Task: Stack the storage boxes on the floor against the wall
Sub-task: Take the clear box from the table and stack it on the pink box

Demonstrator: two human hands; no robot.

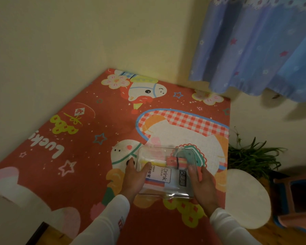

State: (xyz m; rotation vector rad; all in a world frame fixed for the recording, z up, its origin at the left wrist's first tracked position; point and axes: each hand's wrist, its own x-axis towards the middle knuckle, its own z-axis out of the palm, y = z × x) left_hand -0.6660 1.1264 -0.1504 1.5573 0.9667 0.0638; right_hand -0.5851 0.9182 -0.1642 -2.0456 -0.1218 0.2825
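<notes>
A clear rectangular plastic storage box (166, 172) is being held above the red cartoon-printed floor mat (88, 138), near its right side. It is being gripped by the left hand (133, 177) and right hand (202, 183), white-sleeved, fingers curled round opposite edges. A "Drink Straw" packet (163, 175) and colourful small items are being carried inside.
</notes>
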